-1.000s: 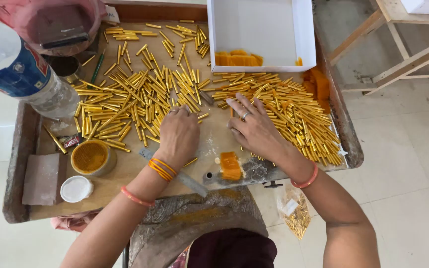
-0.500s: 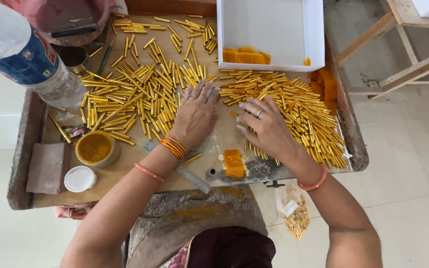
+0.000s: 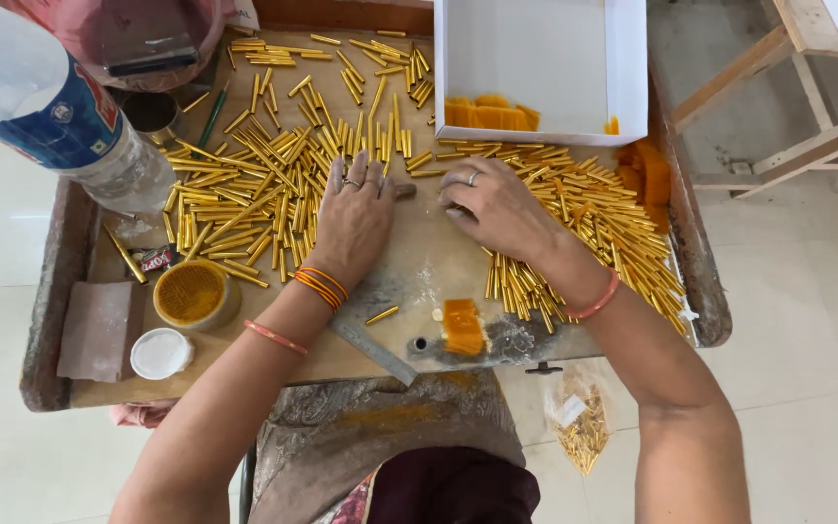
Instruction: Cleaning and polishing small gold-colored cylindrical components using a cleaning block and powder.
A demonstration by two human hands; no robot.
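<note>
Left hand (image 3: 356, 218), previously fisted, now lies flat and spread on golden tubes (image 3: 244, 194); right hand (image 3: 497, 209) curls, contents indiscernible. Tubes uncountable; one white box (image 3: 623, 78), one bottle (image 3: 50, 107).

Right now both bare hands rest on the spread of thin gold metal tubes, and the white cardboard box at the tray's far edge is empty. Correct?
Not quite. The head view shows the white cardboard box holds orange pieces. Left hand and right hand do rest among the thin gold metal tubes.
</note>
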